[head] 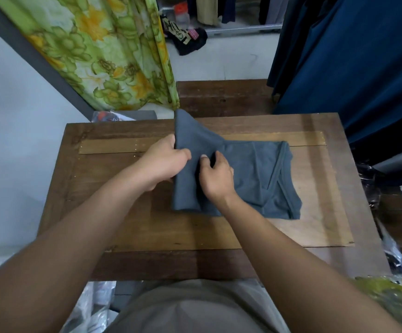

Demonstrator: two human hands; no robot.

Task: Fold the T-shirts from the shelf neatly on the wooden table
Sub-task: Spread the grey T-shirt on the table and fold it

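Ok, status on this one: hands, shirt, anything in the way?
Left hand grips raised flap of grey T-shirt. Right hand pinches the cloth beside it. Shirt part-folded on the wooden table. No obstruction seen.

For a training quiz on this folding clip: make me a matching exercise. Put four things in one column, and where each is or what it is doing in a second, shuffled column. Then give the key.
Column one
1. left hand
2. right hand
3. green floral curtain
4. dark blue cloth

Column two
A. hangs at the far right of the wooden table
B. grips the lifted left edge of the grey T-shirt
C. hangs at the far left of the table
D. pinches the T-shirt near its middle

Pairs: 1-B, 2-D, 3-C, 4-A
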